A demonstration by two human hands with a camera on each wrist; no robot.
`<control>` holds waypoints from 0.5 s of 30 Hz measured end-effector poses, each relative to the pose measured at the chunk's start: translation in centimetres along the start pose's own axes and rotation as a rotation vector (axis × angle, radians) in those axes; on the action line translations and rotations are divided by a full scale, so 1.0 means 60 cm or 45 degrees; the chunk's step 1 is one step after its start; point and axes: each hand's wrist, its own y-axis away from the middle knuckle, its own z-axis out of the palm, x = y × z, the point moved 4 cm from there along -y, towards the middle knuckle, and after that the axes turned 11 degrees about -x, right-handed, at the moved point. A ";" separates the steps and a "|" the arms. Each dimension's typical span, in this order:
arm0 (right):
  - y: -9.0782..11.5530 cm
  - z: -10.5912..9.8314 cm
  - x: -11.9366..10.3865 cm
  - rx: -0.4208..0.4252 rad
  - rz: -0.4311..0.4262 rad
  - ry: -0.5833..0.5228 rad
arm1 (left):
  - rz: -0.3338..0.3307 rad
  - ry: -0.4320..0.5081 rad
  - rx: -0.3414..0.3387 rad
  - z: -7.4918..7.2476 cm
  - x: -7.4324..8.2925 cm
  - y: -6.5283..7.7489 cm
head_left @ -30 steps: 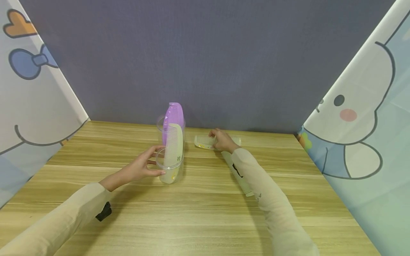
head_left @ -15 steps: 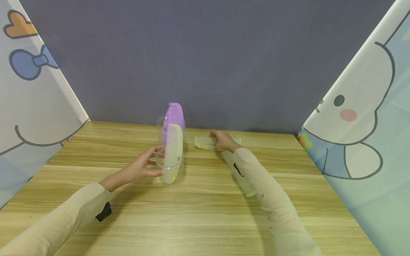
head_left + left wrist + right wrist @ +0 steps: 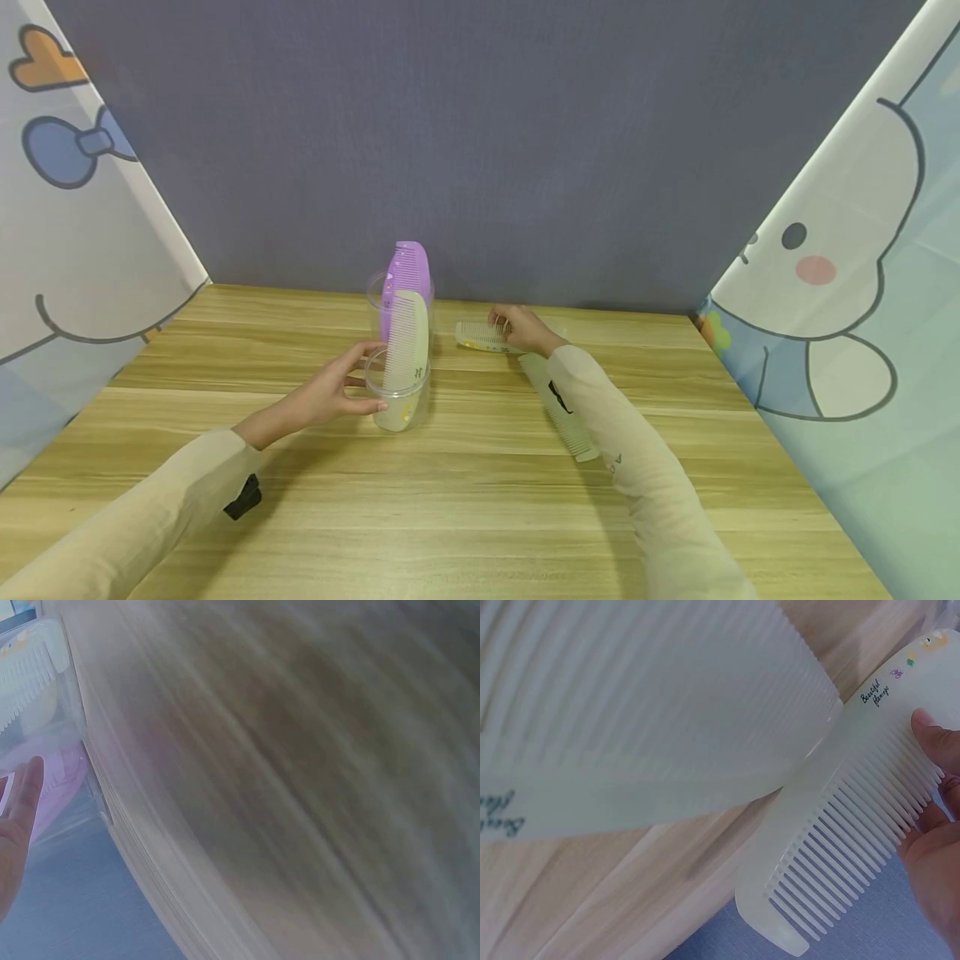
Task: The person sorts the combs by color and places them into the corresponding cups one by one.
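My left hand holds the front clear plastic cup, thumb at its near side and fingers reaching behind the rim. A cream comb stands in that cup. Behind it, a second clear cup holds something purple, a comb standing upright. Farther right, my right hand pinches a cream comb lying along the back of the table. In the right wrist view the thumb is on this printed comb, the fingers behind it. Another cream comb lies slanted, partly beneath the right sleeve.
A dark grey panel rises at the table's back edge. Cartoon-printed sheets stand at both sides. A small black object shows at the left sleeve. The wooden table spreads in front of the cups.
The right hand and sleeve have shifted very slightly right, and the pinched comb has tilted a little. The left hand and both cups look the same.
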 end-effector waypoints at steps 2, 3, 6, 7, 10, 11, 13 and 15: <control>0.001 0.000 -0.001 0.002 -0.017 -0.004 | -0.002 0.001 0.000 0.000 0.000 0.000; 0.002 -0.001 -0.002 0.002 -0.026 -0.011 | -0.002 0.003 0.000 0.000 0.000 0.000; 0.004 -0.002 -0.002 -0.003 -0.035 -0.034 | -0.004 0.003 -0.001 0.000 -0.001 0.001; 0.005 -0.003 -0.002 -0.006 -0.033 -0.039 | -0.004 0.003 -0.001 0.000 -0.001 0.001; 0.007 -0.005 -0.001 -0.021 -0.022 -0.074 | -0.005 0.001 -0.002 0.000 -0.001 0.001; 0.008 -0.006 -0.001 -0.025 -0.019 -0.088 | -0.008 0.001 -0.001 0.000 -0.001 0.001; 0.009 -0.008 -0.001 -0.030 -0.011 -0.110 | -0.011 0.000 -0.001 0.000 -0.001 0.001; 0.010 -0.012 -0.002 -0.024 -0.014 -0.114 | -0.017 0.001 -0.001 0.000 -0.001 0.001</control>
